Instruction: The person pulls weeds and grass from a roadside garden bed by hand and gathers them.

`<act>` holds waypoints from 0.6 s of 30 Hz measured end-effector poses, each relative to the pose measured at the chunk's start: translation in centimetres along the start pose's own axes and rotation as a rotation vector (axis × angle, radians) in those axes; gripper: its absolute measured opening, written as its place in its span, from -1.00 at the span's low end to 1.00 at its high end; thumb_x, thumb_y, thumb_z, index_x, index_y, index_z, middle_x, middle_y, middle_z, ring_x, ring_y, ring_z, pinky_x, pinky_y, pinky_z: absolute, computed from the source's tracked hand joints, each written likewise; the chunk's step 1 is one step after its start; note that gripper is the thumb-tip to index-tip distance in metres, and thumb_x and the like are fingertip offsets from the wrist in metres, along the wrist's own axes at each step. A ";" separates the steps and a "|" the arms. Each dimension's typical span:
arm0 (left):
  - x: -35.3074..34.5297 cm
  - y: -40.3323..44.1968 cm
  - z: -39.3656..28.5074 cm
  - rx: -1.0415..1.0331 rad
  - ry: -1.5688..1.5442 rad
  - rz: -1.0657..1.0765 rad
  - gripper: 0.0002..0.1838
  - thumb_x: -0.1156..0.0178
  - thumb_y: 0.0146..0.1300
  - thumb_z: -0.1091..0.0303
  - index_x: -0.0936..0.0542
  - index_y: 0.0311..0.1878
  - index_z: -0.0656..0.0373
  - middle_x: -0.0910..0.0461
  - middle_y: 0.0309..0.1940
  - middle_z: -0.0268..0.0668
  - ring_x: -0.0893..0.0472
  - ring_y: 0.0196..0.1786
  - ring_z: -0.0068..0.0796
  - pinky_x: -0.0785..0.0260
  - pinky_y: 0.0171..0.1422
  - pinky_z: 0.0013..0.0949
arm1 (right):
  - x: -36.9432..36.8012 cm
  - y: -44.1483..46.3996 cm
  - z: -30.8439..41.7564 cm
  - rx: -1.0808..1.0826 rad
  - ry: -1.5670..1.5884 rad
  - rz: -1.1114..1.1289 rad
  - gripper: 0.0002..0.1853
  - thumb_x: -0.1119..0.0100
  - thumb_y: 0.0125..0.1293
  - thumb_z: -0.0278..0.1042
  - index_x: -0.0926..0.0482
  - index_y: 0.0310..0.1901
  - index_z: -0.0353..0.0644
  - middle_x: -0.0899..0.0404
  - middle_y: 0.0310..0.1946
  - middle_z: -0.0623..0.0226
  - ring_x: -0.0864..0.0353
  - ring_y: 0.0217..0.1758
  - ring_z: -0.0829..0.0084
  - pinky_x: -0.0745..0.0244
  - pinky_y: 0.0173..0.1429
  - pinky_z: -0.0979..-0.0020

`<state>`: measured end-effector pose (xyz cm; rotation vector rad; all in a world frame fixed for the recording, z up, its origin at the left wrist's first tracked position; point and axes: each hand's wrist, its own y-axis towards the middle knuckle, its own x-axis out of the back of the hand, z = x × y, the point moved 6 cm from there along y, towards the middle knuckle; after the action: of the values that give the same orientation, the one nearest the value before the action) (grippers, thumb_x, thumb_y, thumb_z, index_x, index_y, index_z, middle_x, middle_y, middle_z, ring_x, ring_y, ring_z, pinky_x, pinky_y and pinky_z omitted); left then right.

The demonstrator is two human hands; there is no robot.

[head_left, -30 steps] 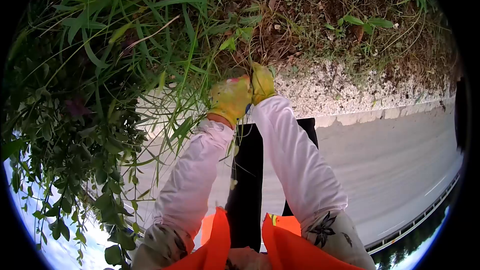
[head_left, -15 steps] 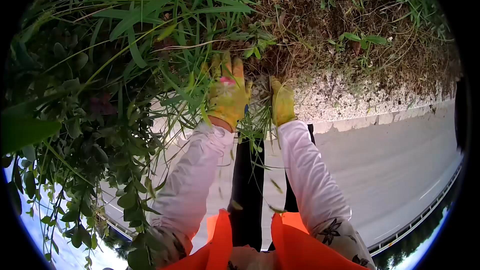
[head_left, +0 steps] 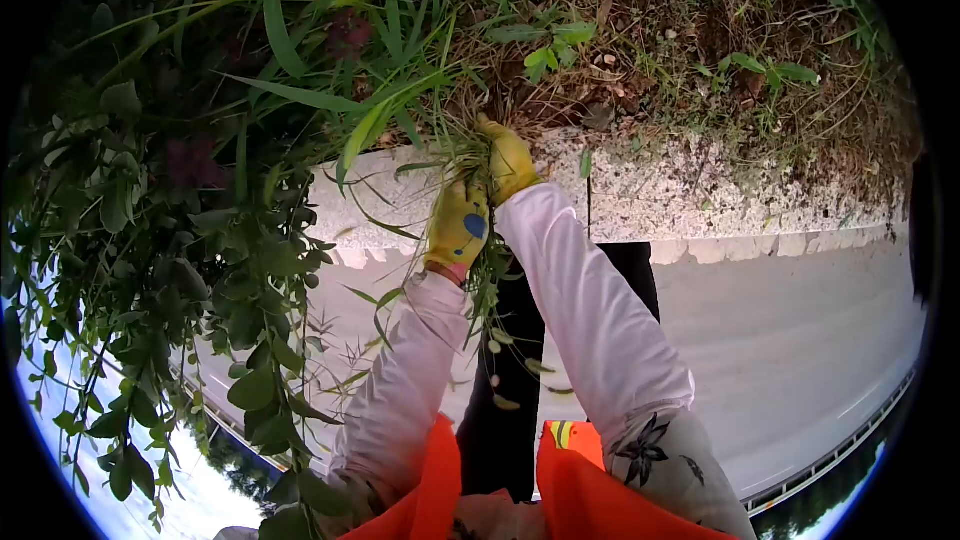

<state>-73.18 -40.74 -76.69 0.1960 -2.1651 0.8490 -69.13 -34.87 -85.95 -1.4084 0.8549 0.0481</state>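
Observation:
My left hand point(head_left: 459, 224), in a yellow glove with a blue patch, is closed round a bunch of grass point(head_left: 484, 285) whose blades hang down below it. Just above and to the right, my yellow-gloved right hand point(head_left: 509, 161) grips grass stems at the soil's edge. The two hands nearly touch. My fingers are partly hidden by the stems. More long grass point(head_left: 390, 105) rises to the left of the hands, and a small leafy weed point(head_left: 545, 55) grows just beyond them.
A pale concrete ledge point(head_left: 690, 190) runs below the planted soil point(head_left: 630, 90). Leafy shrubs point(head_left: 250, 330) hang over its left side. Grey pavement point(head_left: 780, 340) lies below, with my dark trouser legs point(head_left: 505, 380) and orange vest point(head_left: 600, 490) nearer me.
My left hand has turned from flat with fingers stretched out to closed round the grass. My right hand has moved left and closed on stems beside it.

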 end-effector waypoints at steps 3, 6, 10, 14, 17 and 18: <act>0.4 -1.8 -3.3 -0.395 0.361 -0.159 -0.71 0.02 0.28 0.30 -0.50 -0.04 0.25 -0.54 -0.21 -0.04 -0.52 -0.15 -0.03 -0.38 -0.08 -0.09 | 0.1 -2.7 1.8 0.042 -0.067 -0.065 -0.81 0.01 0.35 -0.29 -0.52 -0.27 -0.21 -0.56 -0.48 0.32 -0.48 -0.57 0.42 -0.43 -0.50 0.41; 0.6 -2.6 -4.9 -0.302 0.364 -0.077 -0.74 -0.02 0.22 0.37 -0.52 -0.06 0.21 -0.53 -0.18 -0.10 -0.54 -0.18 -0.12 -0.40 -0.16 -0.14 | 0.9 -4.2 2.0 0.017 -0.059 -0.093 -0.80 0.01 0.35 -0.28 -0.53 -0.30 -0.21 -0.54 -0.50 0.33 -0.47 -0.58 0.44 -0.43 -0.50 0.41; 1.7 -8.1 -10.2 -0.291 0.201 -0.068 -0.80 -0.14 0.17 0.30 -0.55 -0.18 0.19 -0.54 -0.45 -0.20 -0.55 -0.37 -0.17 -0.41 -0.30 -0.20 | 0.0 -14.0 5.6 0.138 -0.264 -0.092 -0.76 -0.02 0.35 -0.23 -0.55 -0.27 -0.24 -0.49 -0.57 0.38 -0.43 -0.71 0.49 -0.34 -0.66 0.49; 0.7 -8.6 -17.7 -0.290 -0.350 0.000 -0.73 -0.22 0.07 0.26 -0.53 -0.19 0.18 -0.51 -0.53 -0.22 -0.54 -0.45 -0.15 -0.38 -0.40 -0.17 | -3.8 -24.4 15.5 0.395 -0.253 -0.182 -0.73 -0.05 0.33 -0.15 -0.54 -0.31 -0.21 -0.49 -0.62 0.34 -0.48 -0.69 0.45 -0.41 -0.64 0.48; -0.7 -5.5 -22.2 -0.208 -0.352 0.171 -0.66 -0.20 0.10 0.22 -0.48 -0.11 0.19 -0.52 -0.48 -0.17 -0.56 -0.40 -0.16 -0.40 -0.33 -0.18 | -1.6 -22.9 22.7 0.639 -0.462 -0.022 -0.71 -0.03 0.34 -0.17 -0.55 -0.23 -0.26 -0.59 -0.45 0.21 -0.60 -0.51 0.38 -0.53 -0.49 0.45; -1.5 -3.9 -23.4 -0.173 -0.288 0.248 -0.64 -0.18 0.14 0.23 -0.46 -0.05 0.21 -0.54 -0.43 -0.13 -0.57 -0.36 -0.14 -0.41 -0.29 -0.18 | 1.6 -20.7 24.7 0.678 -0.687 -0.082 -0.70 -0.02 0.33 -0.17 -0.55 -0.19 -0.28 -0.61 -0.39 0.16 -0.63 -0.44 0.35 -0.56 -0.42 0.43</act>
<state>-56.16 -29.09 -64.83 -0.0421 -2.5585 0.8025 -45.42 -18.57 -71.35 -0.6988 0.1937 0.1538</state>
